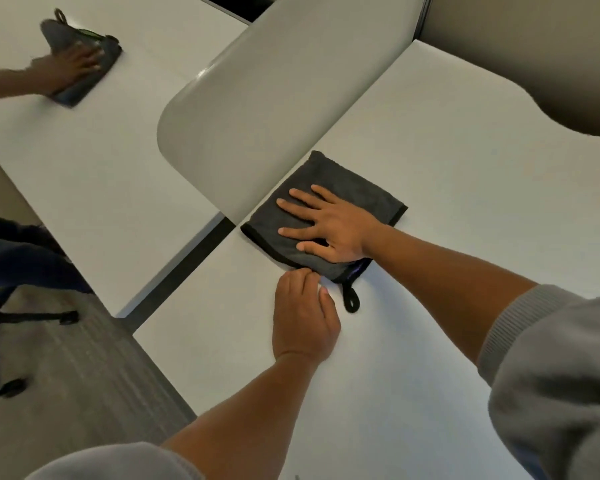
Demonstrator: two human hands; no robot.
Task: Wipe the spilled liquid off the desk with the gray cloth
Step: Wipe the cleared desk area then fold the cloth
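The folded gray cloth [343, 188] lies flat on the white desk [465, 202], right against the foot of a divider panel. My right hand [329, 225] presses on it with fingers spread and straight, pointing left. My left hand [305, 313] rests on the desk just in front of the cloth, its fingers curled with the tips at the cloth's near hem, where they seem to pinch it. The cloth's black hanging loop [352, 301] trails onto the desk beside my left thumb. No liquid shows on the desk.
A rounded white divider panel [274, 98] rises between this desk and the neighbouring desk [101, 161]. There, another person's hand [70, 65] presses a second gray cloth [84, 88]. A dark gap [187, 261] separates the desks. An office chair [14, 271] stands on the carpet at left.
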